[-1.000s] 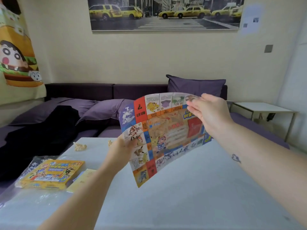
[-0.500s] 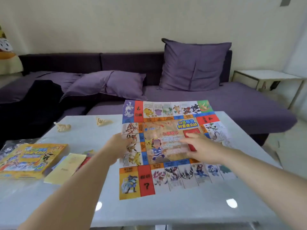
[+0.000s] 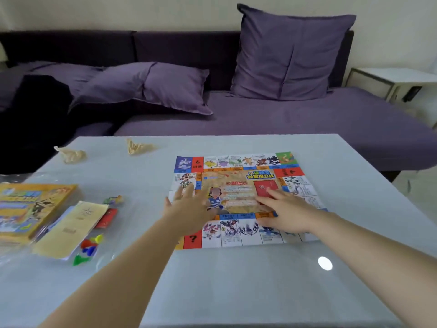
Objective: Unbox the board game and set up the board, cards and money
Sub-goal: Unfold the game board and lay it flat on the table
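At the left of the surface (image 3: 236,280) lie one yellow game box (image 3: 30,209), one pale booklet (image 3: 71,230), a red card pack (image 3: 107,217) and four coloured pawns (image 3: 88,248), none laid out yet. Right of centre the single paper board (image 3: 241,183) lies unfolded, so that step looks done; cards and money remain. The left hand (image 3: 189,209) and right hand (image 3: 288,214) rest flat and apart on it, fingers spread, gripping nothing.

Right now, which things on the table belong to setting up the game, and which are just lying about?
For the job: board under both hands, left and right; yellow box; paper sheets; coloured pawns.

Lying about: two crumpled paper scraps; clear plastic wrap.
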Available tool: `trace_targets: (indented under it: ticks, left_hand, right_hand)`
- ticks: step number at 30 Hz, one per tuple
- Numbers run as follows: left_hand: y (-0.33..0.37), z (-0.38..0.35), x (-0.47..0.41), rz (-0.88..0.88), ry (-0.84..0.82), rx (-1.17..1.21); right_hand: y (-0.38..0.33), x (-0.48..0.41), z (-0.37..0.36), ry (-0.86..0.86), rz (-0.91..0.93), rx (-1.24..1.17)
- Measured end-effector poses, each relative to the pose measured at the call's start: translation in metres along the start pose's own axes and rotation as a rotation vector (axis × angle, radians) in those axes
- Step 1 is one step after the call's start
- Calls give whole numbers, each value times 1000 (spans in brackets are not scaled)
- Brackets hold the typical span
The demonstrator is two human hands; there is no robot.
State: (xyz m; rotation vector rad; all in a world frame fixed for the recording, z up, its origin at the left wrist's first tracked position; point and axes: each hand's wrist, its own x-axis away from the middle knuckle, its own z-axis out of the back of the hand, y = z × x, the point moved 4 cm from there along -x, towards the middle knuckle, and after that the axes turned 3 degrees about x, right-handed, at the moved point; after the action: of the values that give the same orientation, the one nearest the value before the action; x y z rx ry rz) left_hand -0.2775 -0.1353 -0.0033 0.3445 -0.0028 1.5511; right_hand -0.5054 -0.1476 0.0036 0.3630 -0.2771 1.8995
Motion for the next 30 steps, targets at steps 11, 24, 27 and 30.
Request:
trace_targets:
  ticks: [11,24,27,30]
  left_hand:
    - [4,-21,-11,-27,-33,-55]
    - [-9,-19,-15,13,-35,-79]
    - [-8,-21,-16,12,-43,-84]
    - [-5,-24,-15,8,-43,-81]
  right_hand:
    - [16,-6,-27,88,-180,-29]
    - [10,-23,-22,98,-151,-2]
    - [10,-21,-25,107,-157,4]
    - [13,-17,-28,105,-168,0]
